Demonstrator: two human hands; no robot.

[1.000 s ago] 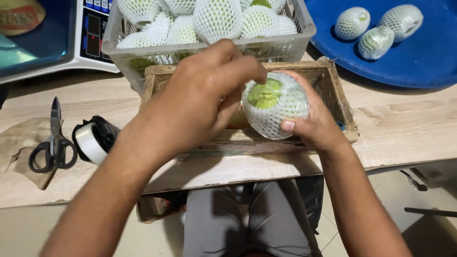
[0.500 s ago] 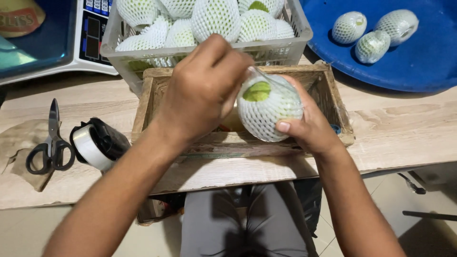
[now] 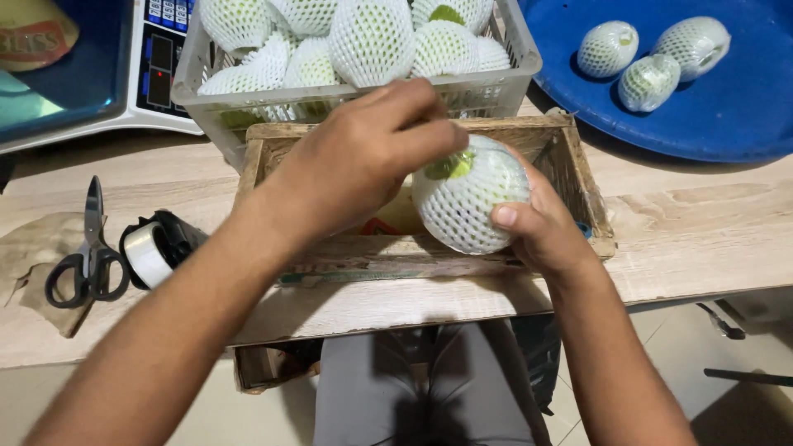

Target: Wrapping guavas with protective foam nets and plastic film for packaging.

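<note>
Your right hand (image 3: 537,227) cups the net-wrapped green fruit (image 3: 469,205) from its right and underside, a full grip, above the wooden crate (image 3: 578,177). The fruit looks nearly round, its open net end facing up-left. There your left hand (image 3: 359,161) pinches the net, fingertips (image 3: 446,136) closed narrowly.

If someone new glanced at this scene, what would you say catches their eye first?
First, the two hands at centre: the right hand cups a green fruit in white foam netting over a wooden crate, while the left hand pinches at its top. Behind, a plastic basket is heaped with more netted fruit, and three others lie in a blue tub at top right.
</note>
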